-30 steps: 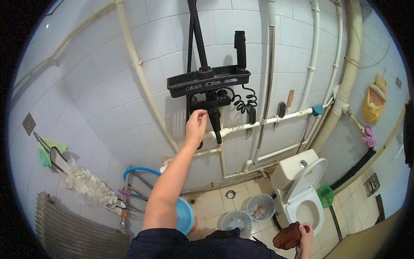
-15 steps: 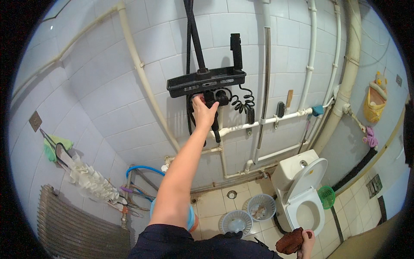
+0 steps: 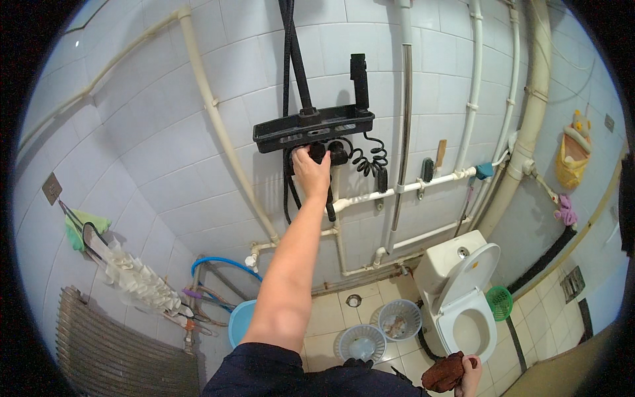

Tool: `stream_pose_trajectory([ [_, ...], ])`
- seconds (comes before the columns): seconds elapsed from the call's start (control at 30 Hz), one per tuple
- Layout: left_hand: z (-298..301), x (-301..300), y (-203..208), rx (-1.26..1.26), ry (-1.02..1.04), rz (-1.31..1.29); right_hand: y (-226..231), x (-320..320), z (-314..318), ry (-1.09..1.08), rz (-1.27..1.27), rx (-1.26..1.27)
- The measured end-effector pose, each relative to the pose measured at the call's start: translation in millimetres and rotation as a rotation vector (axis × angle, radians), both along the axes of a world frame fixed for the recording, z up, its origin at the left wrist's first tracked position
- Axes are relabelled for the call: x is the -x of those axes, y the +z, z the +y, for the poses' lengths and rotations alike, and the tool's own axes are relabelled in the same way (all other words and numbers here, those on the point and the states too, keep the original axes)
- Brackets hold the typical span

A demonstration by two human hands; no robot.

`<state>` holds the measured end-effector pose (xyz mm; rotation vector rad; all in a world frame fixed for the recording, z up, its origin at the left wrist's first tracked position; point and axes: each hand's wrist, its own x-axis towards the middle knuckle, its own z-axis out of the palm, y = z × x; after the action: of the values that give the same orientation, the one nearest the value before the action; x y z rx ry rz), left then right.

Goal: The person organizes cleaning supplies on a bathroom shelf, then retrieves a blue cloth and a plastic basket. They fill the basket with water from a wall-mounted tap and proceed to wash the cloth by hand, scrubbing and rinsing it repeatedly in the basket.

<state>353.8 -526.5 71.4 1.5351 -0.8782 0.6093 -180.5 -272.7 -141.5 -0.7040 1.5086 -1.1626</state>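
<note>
While the right hand (image 3: 471, 378) is gripping a brown cloth (image 3: 442, 374) at the lower edge, the toilet (image 3: 451, 260) is standing just beyond, lid raised. Floor tiles (image 3: 324, 316) are showing between two baskets (image 3: 415, 324) and a blue tub (image 3: 239, 324), which the left arm is partly hiding. Well apart from the right hand, the left hand (image 3: 311, 173) is clasping a black tap (image 3: 318, 153). A black shelf (image 3: 281, 141) is running its edge just above the fingers, leaving little room there; a coiled hose (image 3: 375, 161) is hanging to the right. White pipes (image 3: 470, 106) are crossing the pale tiled wall (image 3: 155, 159).
</note>
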Motion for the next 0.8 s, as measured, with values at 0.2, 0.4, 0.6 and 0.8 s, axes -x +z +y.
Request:
stream_pose_trajectory([
  [0.2, 2, -18, -5, 0.009, 0.050, -0.277, -19, 3, -5, -0.016, -0.089, 0.129],
  [0.4, 20, -42, 3, -0.156, -0.215, -0.463, -2, -7, 2, -0.034, -0.055, -0.034],
  [0.6, 32, -49, 18, -0.272, -0.263, -0.571, -11, -13, -1, -0.001, -0.118, 0.129],
  [0.8, 30, -47, 18, -0.307, -0.198, -0.633, -24, -14, -3, -0.007, -0.134, 0.143],
])
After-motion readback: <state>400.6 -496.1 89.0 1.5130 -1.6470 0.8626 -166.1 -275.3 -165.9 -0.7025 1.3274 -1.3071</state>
